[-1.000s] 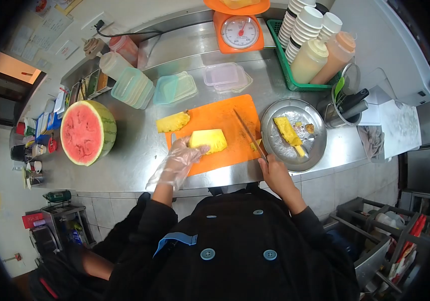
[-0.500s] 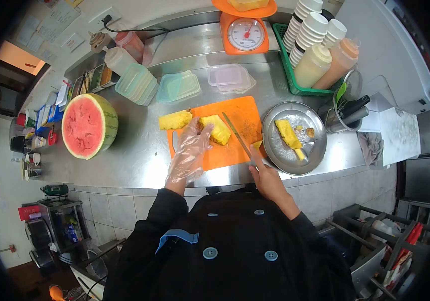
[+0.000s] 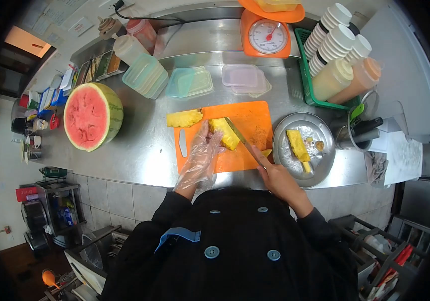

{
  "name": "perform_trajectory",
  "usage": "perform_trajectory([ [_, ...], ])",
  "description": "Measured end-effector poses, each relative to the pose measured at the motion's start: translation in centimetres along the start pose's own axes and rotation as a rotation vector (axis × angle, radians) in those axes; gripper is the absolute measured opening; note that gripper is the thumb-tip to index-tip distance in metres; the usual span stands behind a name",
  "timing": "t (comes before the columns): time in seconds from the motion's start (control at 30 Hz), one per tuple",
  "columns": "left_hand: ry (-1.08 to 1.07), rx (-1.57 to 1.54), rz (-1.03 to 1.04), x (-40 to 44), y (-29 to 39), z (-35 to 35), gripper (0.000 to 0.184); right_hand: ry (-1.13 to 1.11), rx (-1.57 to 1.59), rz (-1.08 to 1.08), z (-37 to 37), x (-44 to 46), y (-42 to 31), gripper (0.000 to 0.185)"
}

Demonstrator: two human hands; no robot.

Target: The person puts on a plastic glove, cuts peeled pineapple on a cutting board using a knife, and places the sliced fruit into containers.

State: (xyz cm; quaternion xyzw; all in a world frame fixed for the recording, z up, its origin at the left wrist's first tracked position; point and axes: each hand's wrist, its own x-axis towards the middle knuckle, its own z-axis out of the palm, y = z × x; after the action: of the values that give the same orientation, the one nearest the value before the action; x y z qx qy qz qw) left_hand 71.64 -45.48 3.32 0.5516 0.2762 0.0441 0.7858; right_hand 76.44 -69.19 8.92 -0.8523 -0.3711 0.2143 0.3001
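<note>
My left hand (image 3: 204,153), in a clear plastic glove, grips a yellow pineapple piece (image 3: 224,133) on the orange cutting board (image 3: 252,118). My right hand (image 3: 279,179) is bare and closed round the handle of a knife (image 3: 247,144), whose blade lies along the right side of that piece. Another pineapple piece (image 3: 185,119) rests at the board's upper left corner. A small yellow bit (image 3: 266,152) is by the knife, partly hidden. Right of the board, a round metal tray (image 3: 282,165) holds a pineapple strip (image 3: 297,145) and scraps.
A halved watermelon (image 3: 87,116) sits at the left. Behind the board are plastic lids (image 3: 242,76), stacked tubs (image 3: 144,75) and an orange scale (image 3: 266,37). A green basket (image 3: 305,75) holds cups and bottles; a metal container (image 3: 345,135) with utensils stands at the right.
The held pineapple piece has been turned from lying crosswise to a slant. The knife has come in from the right against its side. A person's limb at lower left has gone from view.
</note>
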Motion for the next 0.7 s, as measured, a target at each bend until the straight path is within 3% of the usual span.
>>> perform_trajectory([
  [0.27,-0.007,-0.053,0.017,0.3,0.0,0.2,0.064,-0.09,0.047,0.003,0.4,3.3,0.5,0.061],
  [0.33,0.022,0.042,0.004,0.3,-0.1,-0.1,0.065,-0.004,0.009,-0.047,2.1,5.3,1.0,0.063],
  [0.57,0.017,0.112,0.024,0.3,0.5,0.1,0.063,-0.084,-0.19,0.029,3.1,-2.8,3.5,0.065],
  [0.63,-0.025,-0.055,-0.007,-0.1,1.0,0.4,0.06,-0.019,-0.217,-0.119,3.0,-4.5,3.9,0.067],
  [0.7,-0.025,-0.027,-0.001,-0.7,1.5,0.4,0.062,0.014,-0.129,-0.083,3.0,-4.5,4.1,0.066],
])
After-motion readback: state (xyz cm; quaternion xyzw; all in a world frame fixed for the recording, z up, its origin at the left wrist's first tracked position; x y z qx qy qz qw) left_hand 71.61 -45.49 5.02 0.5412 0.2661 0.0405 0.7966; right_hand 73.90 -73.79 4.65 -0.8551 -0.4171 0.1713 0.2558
